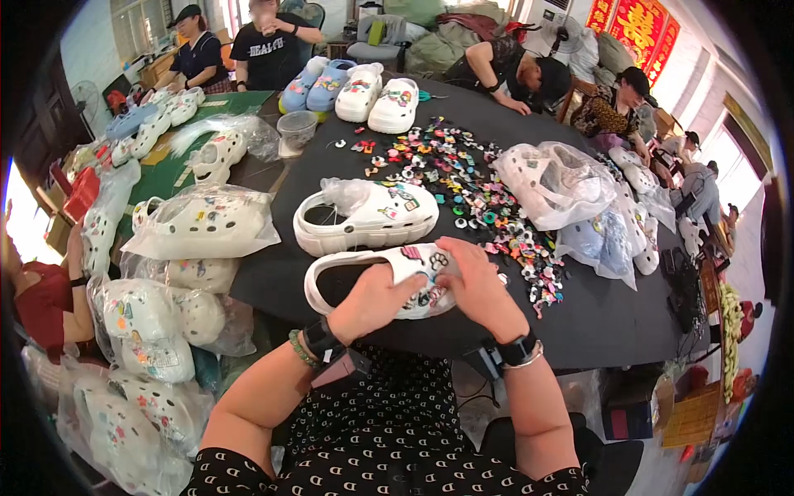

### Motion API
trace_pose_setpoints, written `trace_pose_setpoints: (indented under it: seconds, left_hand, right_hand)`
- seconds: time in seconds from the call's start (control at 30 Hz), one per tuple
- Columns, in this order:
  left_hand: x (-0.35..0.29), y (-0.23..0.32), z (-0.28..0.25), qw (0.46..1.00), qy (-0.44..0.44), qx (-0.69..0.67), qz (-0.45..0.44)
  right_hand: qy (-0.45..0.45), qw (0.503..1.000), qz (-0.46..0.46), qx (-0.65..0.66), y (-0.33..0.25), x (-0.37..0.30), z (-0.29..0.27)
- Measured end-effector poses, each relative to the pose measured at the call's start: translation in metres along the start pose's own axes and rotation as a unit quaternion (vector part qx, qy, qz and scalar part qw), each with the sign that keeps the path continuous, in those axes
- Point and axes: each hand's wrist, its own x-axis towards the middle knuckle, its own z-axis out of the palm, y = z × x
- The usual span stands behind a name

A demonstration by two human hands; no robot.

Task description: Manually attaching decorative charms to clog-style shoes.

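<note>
A white foam clog (327, 266) with holes lies near the table edge, its toe pointing right. My left hand (370, 299) has its fingers inside the clog's opening and its thumb on the decorated top. My right hand (480, 285) wraps over the toe, its thumb meeting the left thumb near a blue charm. Colourful shoe charms, a black paw print (438, 261) among them, sit on the upper. Just behind stands a matching white clog (372, 236), decorated too, with crumpled clear plastic inside its opening.
Loose shoe charms (463, 178) spread across the black table (612, 318). Bagged clogs (556, 183) lie at the right, and more bagged clogs (203, 221) pile up at the left. White clogs (392, 106) and blue clogs (327, 84) stand at the back. Several people sit around the table.
</note>
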Motion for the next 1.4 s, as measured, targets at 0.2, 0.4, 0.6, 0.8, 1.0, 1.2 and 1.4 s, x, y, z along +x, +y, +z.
trace_pose_setpoints:
  seconds: [0.2, 0.4, 0.6, 0.8, 1.0, 1.2, 1.4]
  left_hand:
    - [0.020, -0.013, -0.001, 0.998, 0.059, -0.011, -0.015]
    - [0.000, 0.018, -0.040, 0.940, 0.195, 0.255, 0.115]
    - [0.008, 0.015, -0.087, 0.852, 0.163, 0.475, 0.151]
    - [0.026, 0.003, -0.100, 0.871, 0.040, 0.490, 0.008]
    - [0.027, 0.013, -0.086, 0.887, 0.027, 0.460, -0.031]
    - [0.028, 0.008, -0.082, 0.849, 0.111, 0.506, 0.099]
    - [0.058, -0.012, -0.084, 0.920, 0.069, 0.375, 0.086]
  right_hand:
    - [0.191, 0.979, -0.047, 0.056, 0.026, -0.023, 0.011]
    - [0.236, 0.971, 0.031, -0.038, 0.066, -0.074, 0.034]
    - [0.180, 0.977, 0.061, -0.093, 0.050, -0.070, 0.034]
    - [0.191, 0.975, 0.050, -0.105, 0.055, -0.069, 0.038]
    - [0.203, 0.972, 0.053, -0.106, 0.055, -0.072, 0.037]
    - [0.202, 0.974, 0.051, -0.091, 0.056, -0.069, 0.037]
    - [0.208, 0.972, 0.045, -0.103, 0.057, -0.073, 0.039]
